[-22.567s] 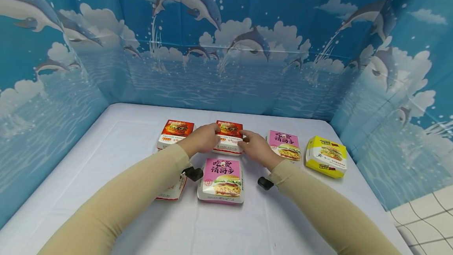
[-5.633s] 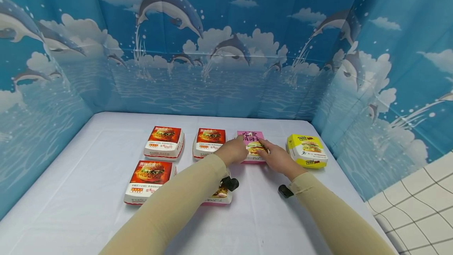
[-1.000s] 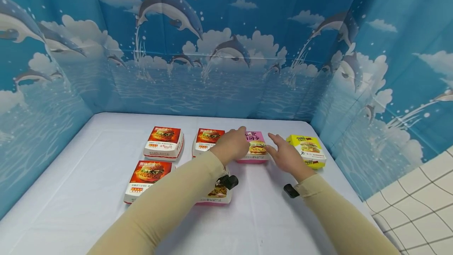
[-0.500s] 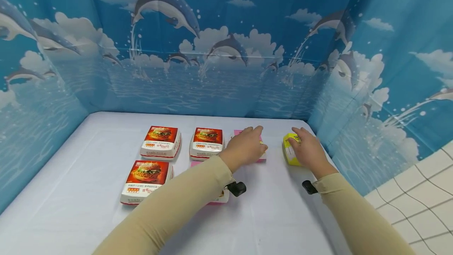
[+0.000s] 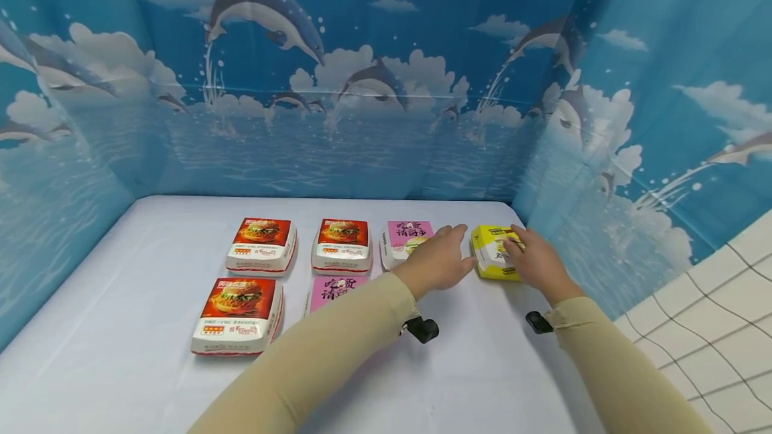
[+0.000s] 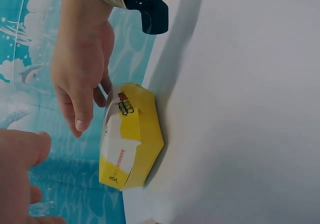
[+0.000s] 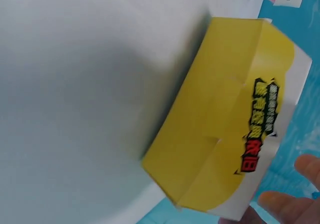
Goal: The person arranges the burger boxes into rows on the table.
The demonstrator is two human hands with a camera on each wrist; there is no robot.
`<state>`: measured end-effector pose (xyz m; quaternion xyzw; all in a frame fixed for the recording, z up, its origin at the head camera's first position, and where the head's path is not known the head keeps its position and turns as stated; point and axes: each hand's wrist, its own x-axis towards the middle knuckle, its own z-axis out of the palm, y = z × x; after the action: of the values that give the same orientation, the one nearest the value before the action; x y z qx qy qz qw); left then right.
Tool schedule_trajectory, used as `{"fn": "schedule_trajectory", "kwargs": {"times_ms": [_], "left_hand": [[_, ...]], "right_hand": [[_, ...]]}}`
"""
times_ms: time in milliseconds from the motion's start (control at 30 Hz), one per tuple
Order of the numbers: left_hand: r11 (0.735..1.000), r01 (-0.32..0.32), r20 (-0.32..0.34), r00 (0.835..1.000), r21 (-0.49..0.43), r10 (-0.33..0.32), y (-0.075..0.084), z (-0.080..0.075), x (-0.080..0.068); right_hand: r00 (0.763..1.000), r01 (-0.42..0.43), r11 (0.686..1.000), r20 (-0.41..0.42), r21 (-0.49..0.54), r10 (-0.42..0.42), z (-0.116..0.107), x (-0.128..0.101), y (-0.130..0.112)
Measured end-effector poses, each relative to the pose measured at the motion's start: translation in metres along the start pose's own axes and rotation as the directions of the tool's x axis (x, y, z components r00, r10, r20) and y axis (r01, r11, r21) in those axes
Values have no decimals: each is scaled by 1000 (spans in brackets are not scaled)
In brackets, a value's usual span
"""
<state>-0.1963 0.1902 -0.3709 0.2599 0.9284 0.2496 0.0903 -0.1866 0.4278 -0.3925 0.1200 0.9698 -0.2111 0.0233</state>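
Observation:
A yellow burger box (image 5: 493,253) sits at the right end of the back row on the white table (image 5: 482,367). My left hand (image 5: 443,260) reaches to its left side, fingers extended, fingertips at the box's edge. My right hand (image 5: 532,256) lies over its right top with fingers loosely bent. In the left wrist view the right hand (image 6: 80,79) hovers by the lid of the yellow box (image 6: 132,136); I cannot tell whether it touches. The right wrist view shows the yellow box (image 7: 225,119) close up.
A pink box (image 5: 405,236) and two red boxes (image 5: 342,243) (image 5: 262,243) fill the back row. A third red box (image 5: 238,305) and a pink box (image 5: 334,288), partly behind my left arm, lie in front. Blue dolphin-print walls (image 5: 573,173) enclose the table closely on the right.
Both hands left the back-row pink box and moved right to the yellow box. The pink box now lies uncovered.

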Motion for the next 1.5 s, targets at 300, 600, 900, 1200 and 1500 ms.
{"fn": "schedule_trajectory", "kwargs": {"times_ms": [300,600,900,1200,1500], "left_hand": [[993,-1,25,1000,-117,4,13,23,10],[988,16,75,997,-152,-5,25,40,17],[978,41,136,991,-206,-12,32,55,27],[974,28,150,989,-223,6,29,60,39],[958,122,144,986,-259,-86,34,67,43]], "right_hand": [[999,28,999,15,41,-28,5,1,16],[997,22,999,70,36,-24,9,-1,24],[995,-3,999,95,44,-1,9,-2,29],[994,16,999,108,33,-19,9,-1,30],[995,9,998,101,55,-15,8,-4,31]]}}
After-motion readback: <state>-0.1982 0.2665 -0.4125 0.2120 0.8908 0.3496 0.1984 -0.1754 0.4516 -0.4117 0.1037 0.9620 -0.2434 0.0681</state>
